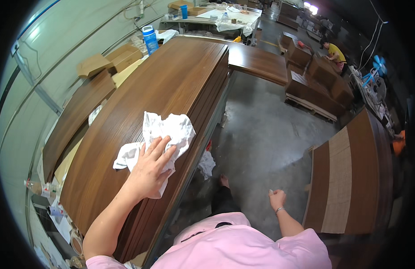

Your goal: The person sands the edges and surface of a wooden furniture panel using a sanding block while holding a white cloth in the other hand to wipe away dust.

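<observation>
My left hand (152,167) lies on a crumpled white cloth (174,129), fingers stretched out and a little apart, pressing it against the top of a long brown wood-grain panel (171,76). Part of the cloth bunches up beyond the fingertips and some hangs out below the palm. Panels with the same dark edge seem to be stacked beneath. My right hand (277,199) is held over the floor at my right side, away from the panels. Its fingers are curled closed; whether anything small is between them is too small to make out.
Across the aisle stands another brown panel with a beige band (340,179). Cardboard boxes (122,57) and a blue-white bottle (150,39) are beyond the panel's left side. A white rag (207,165) hangs low near my legs. Far right, a person in yellow (336,54) bends beside brown furniture.
</observation>
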Demonstrator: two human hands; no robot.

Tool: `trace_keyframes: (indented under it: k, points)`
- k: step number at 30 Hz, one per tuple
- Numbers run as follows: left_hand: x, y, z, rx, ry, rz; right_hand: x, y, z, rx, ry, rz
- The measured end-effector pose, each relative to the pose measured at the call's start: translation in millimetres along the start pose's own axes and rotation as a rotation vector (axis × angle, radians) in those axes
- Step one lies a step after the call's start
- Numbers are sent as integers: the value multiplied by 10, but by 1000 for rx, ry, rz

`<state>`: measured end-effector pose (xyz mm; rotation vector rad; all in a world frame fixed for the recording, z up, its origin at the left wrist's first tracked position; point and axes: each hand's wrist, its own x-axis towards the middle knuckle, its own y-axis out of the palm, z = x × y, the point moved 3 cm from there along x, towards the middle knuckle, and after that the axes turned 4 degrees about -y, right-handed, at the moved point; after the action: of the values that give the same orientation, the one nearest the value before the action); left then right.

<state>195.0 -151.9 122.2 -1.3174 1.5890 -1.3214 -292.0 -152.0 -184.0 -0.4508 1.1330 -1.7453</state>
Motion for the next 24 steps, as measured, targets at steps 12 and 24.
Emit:
trace_keyframes:
  k: [12,24]
  points:
    - [3682,525,432,32,71,-72,1939,324,260,274,72,71]
    - [4541,639,531,108,37,-182,3625,215,3441,1029,-409,82]
